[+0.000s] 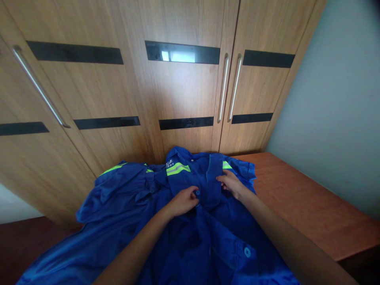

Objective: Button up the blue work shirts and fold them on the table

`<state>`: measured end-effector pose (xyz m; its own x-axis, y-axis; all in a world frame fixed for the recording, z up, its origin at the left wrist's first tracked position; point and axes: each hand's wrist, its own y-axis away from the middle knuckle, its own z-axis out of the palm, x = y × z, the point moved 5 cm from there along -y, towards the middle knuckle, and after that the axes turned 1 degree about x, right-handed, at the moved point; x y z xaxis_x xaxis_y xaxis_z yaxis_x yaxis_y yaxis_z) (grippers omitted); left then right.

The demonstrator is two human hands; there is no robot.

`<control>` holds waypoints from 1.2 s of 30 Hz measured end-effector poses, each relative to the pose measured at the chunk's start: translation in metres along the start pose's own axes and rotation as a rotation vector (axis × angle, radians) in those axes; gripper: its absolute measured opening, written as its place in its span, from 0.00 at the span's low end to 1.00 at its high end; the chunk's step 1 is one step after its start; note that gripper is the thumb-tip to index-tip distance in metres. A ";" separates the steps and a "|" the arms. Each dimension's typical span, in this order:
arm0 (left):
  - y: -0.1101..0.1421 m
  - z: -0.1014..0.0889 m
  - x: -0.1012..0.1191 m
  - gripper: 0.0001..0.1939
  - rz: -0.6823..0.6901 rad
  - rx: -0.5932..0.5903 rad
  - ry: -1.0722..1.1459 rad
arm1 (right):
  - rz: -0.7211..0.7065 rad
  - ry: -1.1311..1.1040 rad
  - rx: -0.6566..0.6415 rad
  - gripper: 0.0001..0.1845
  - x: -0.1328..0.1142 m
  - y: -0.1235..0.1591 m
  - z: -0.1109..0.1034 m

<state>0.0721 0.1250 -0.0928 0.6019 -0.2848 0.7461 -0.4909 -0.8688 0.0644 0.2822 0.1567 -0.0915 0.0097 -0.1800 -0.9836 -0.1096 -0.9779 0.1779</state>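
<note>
Here's the blue cloth work jacket with yellow-green reflective bands point(215, 219), spread on the reddish-brown wooden desk point(299, 202). At the jacket's front, the left hand point(184, 201) curls nearly closed, fingertips pinching cloth beside a round blue button point(198, 192). Across the jacket's front opening, the right hand point(230, 183) nips the front flap between thumb and fingers. Behind the jacket stands a light-brown wooden wardrobe point(184, 89).

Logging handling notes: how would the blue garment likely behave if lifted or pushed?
The blue garment would probably hang floppy, given its soft folds. Pushed, it might crumple, since its cloth lies creased. Rolling seems unlikely: it lies spread out.
</note>
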 end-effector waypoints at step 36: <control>-0.091 -0.158 -0.075 0.22 -0.252 0.553 -0.395 | -0.230 1.044 0.360 0.23 -0.049 -0.114 -0.042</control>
<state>-0.0280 0.2897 -0.0503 0.8886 -0.0828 0.4512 0.0208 -0.9753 -0.2198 0.3357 0.2721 -0.0626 0.8745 -0.1657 -0.4559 -0.2771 -0.9420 -0.1892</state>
